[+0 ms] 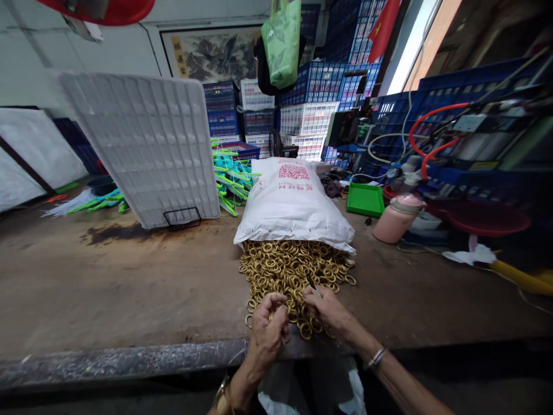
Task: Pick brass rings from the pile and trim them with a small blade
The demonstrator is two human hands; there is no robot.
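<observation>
— Where are the rings (289,265)?
— Heaped just beyond both hands, spilling from the sack (294,202). The left hand (268,328) curls shut on a few; the right hand (328,311) pinches a thin dark tool (311,282) (can't tell what).
— Heavy?
— Singly light, I'd say. Stiff, probably slick; pinch the rim.

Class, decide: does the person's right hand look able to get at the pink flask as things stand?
Probably yes, stretching: the right hand rests on the brass rings, and only bare tabletop lies between it and the pink flask.
</observation>
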